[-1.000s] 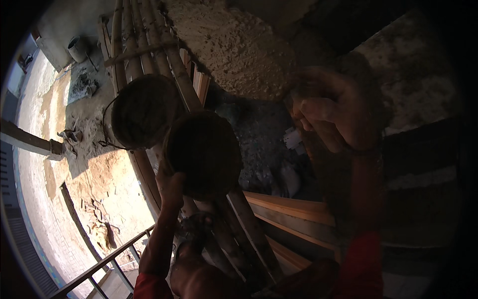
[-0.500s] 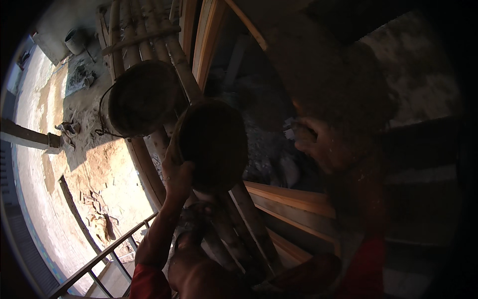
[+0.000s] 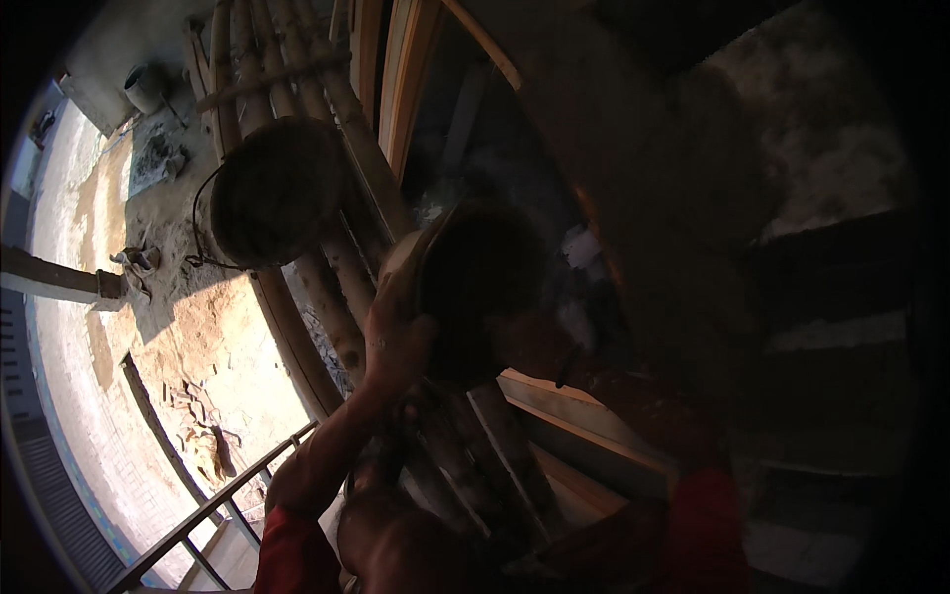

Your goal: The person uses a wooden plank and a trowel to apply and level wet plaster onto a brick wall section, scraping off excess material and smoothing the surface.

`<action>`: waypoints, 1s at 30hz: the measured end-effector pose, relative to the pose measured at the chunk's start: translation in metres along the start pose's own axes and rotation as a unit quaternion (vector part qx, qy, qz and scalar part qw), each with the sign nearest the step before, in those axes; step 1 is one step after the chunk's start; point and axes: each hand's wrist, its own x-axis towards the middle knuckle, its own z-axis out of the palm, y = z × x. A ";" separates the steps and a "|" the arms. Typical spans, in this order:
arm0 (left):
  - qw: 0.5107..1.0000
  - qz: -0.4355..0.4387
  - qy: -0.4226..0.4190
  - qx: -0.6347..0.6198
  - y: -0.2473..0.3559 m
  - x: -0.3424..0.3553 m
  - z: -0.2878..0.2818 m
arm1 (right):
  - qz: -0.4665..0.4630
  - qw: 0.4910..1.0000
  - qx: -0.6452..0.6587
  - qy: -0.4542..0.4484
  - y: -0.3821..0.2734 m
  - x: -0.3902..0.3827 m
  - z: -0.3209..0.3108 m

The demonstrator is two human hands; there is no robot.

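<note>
My left hand (image 3: 396,346) grips the near left rim of a dark round pan (image 3: 465,287), with the thumb over the edge and the fingers along its outside. The pan is tilted, and its inside is too dark to make out. My right hand (image 3: 529,342) reaches across the right side of the pan; its fingers are lost in shadow, so what they hold is hidden. Farther left, a second round, bucket-like vessel (image 3: 277,193) with a wire handle (image 3: 198,223) rests on the scaffold poles.
Wooden scaffold poles (image 3: 327,267) run lengthwise beneath me, with gaps between them. An orange-brown wooden frame (image 3: 406,89) borders a dark opening, beside a rough wall (image 3: 673,198). A metal railing (image 3: 213,510) stands at lower left, and sunlit ground (image 3: 228,346) lies far below.
My right hand has come from the wall side, where it held something small and pale, in to the pan. My left hand has shifted the pan to the right.
</note>
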 end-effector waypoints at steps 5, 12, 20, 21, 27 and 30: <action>0.994 -0.047 0.011 -0.100 0.002 -0.004 -0.005 | -0.049 0.977 -0.022 0.207 0.033 -0.022 0.011; 0.986 -0.077 0.075 -0.129 0.002 -0.004 -0.005 | 0.061 0.973 0.040 0.220 0.003 -0.038 -0.046; 0.990 -0.083 0.095 -0.060 -0.014 -0.012 -0.025 | -0.014 0.963 -0.063 0.261 -0.108 -0.069 -0.174; 0.991 -0.070 0.097 -0.060 -0.015 -0.013 -0.027 | -0.044 0.965 -0.014 0.259 -0.118 -0.073 -0.185; 0.988 -0.071 0.093 -0.102 -0.006 -0.018 -0.028 | -0.071 0.891 0.408 0.186 -0.106 -0.073 -0.198; 0.980 -0.100 0.112 -0.132 -0.005 -0.023 -0.025 | 0.174 0.862 0.204 0.431 -0.059 -0.060 -0.208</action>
